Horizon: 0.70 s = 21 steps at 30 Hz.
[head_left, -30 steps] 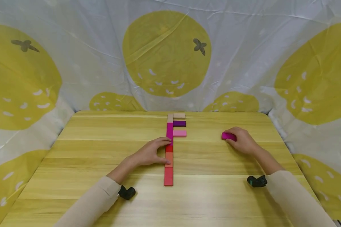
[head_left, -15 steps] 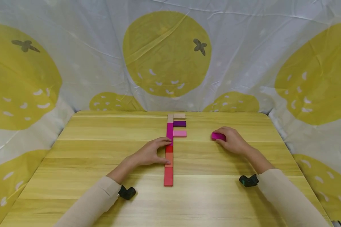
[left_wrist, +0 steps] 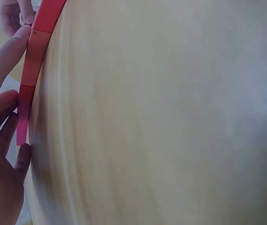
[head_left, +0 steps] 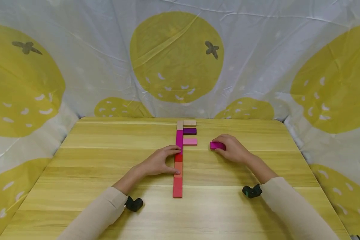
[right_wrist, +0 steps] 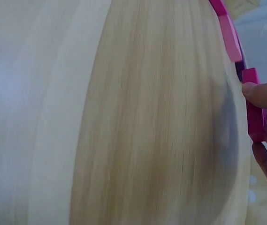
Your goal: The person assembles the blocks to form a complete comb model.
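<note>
Pinched between thumb and fingers, a magenta block (head_left: 216,145) is held by my right hand (head_left: 234,149), right of the middle. My left hand (head_left: 156,162) rests with fingertips and thumb on a straight column of flat blocks. From far to near, that column runs beige (head_left: 180,125), magenta (head_left: 179,138), red (head_left: 178,158), orange (head_left: 178,167) and red (head_left: 177,188). Off its right side stick a beige block (head_left: 190,123), a dark purple block (head_left: 190,131) and a pink block (head_left: 190,142). The right wrist view shows the held block (right_wrist: 255,112) close to the pink block (right_wrist: 229,37).
A light wooden table (head_left: 93,140) lies under everything. Behind and beside it hangs a white cloth (head_left: 108,66) with yellow fruit shapes. Black cameras sit at the left cuff (head_left: 134,203) and right cuff (head_left: 252,191).
My right hand has moved left with the magenta block, closer to the column. My left hand and the laid blocks have stayed in place.
</note>
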Available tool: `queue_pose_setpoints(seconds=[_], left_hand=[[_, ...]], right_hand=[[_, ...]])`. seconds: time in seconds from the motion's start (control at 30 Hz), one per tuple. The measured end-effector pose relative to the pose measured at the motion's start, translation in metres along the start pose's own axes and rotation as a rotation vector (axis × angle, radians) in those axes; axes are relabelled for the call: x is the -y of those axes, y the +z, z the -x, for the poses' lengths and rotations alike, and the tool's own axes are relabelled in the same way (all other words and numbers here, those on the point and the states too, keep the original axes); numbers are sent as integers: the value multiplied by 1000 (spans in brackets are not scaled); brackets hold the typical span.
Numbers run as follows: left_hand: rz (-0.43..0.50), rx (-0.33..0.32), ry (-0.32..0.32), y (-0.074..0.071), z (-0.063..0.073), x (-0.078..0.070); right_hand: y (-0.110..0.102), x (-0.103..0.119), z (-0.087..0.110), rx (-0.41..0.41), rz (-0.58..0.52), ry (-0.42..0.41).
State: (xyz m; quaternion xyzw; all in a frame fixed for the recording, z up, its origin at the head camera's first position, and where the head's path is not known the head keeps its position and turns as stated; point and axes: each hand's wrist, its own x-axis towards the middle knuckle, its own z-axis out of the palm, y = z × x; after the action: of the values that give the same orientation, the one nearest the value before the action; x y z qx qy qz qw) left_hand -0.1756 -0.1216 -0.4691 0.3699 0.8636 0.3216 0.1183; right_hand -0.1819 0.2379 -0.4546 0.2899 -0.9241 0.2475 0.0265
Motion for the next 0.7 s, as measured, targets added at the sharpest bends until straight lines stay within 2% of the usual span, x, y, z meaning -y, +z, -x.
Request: queue_pose_setpoints(seconds=[0.27,0.7], left_hand=[[-3,2,-16,0,-1,0],[17,-3,-7,0,0,2]], right_hand=[[13,20,-15,44,-27,-41],[39,41,-37,75,-48,-87]])
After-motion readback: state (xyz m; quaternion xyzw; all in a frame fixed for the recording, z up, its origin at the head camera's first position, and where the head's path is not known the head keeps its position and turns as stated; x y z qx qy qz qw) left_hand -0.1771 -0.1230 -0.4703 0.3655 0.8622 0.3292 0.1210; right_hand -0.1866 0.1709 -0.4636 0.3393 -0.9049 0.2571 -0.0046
